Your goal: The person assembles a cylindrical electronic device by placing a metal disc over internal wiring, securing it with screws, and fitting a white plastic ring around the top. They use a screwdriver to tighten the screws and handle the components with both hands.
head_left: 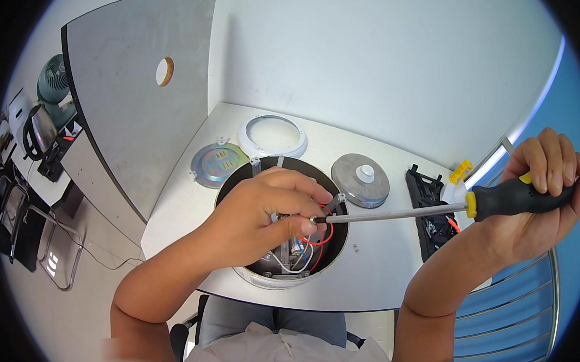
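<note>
My right hand (539, 186) is wrapped round the black and yellow handle of a screwdriver (395, 213), held nearly level with its shaft pointing left. At its tip, my left hand (278, 204) pinches a small metal piece (314, 220) that looks like a screw, between thumb and forefinger. Both hands are above a round appliance body (275, 282), white outside and dark inside, probably a rice cooker's. Inside it, red, white and blue wires (294, 265) and metal parts show; my left hand covers part of the opening. Metal tabs stand at its rim.
Behind the body lie a round metal plate (209, 171) and a white ring (296, 149). A grey metal disc with a white knob (350, 192) sits to its right. Beyond are a black tool case (428, 223) and tiny loose pieces (356, 248). A grey partition (125, 110) rises at left.
</note>
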A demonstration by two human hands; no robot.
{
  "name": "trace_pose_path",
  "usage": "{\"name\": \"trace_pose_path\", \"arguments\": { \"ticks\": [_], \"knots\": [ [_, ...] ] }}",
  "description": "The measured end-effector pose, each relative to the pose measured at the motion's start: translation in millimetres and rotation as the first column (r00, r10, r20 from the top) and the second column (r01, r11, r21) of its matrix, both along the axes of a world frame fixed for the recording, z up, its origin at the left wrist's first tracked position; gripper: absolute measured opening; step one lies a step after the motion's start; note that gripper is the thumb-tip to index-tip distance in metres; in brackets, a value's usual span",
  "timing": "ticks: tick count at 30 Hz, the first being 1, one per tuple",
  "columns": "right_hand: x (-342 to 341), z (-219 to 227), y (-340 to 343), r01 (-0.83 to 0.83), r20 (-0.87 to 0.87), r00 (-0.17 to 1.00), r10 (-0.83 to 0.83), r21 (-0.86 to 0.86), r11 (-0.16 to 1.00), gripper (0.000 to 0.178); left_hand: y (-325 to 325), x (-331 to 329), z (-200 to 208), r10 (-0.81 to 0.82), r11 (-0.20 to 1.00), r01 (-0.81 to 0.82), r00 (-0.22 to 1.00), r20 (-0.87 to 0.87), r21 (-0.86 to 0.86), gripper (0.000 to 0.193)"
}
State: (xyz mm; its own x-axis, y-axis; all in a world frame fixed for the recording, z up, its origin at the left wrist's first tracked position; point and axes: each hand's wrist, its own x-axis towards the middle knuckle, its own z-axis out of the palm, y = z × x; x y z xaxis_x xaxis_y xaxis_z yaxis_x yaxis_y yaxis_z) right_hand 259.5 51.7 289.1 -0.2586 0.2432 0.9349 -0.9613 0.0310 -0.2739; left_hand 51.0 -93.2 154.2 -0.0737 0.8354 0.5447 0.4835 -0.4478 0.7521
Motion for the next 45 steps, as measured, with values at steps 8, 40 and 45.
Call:
{"name": "trace_pose_path", "arguments": {
  "ticks": [8, 40, 45],
  "knots": [
    [0.6, -3.6, 21.3, -0.078, 0.005, 0.997, 0.079, -0.088, 0.993, 0.013, 4.0, -3.2, -5.6, -0.123, 0.971, 0.148, 0.983, -0.136, 0.186, 0.011],
    [-22.0, -21.4, 7.6, -0.233, 0.173, 0.958, 0.228, 0.008, 0.972, 0.033, 5.1, 3.7, -1.2, 0.142, 0.990, -0.126, 0.937, -0.318, 0.070, 0.021],
    [-18.5, -21.5, 24.3, -0.020, 0.137, 0.991, 0.009, 0.079, 0.997, 0.036, 7.2, -14.6, 2.0, 0.298, 0.954, -0.286, 0.923, -0.242, 0.086, 0.063]
  ]
}}
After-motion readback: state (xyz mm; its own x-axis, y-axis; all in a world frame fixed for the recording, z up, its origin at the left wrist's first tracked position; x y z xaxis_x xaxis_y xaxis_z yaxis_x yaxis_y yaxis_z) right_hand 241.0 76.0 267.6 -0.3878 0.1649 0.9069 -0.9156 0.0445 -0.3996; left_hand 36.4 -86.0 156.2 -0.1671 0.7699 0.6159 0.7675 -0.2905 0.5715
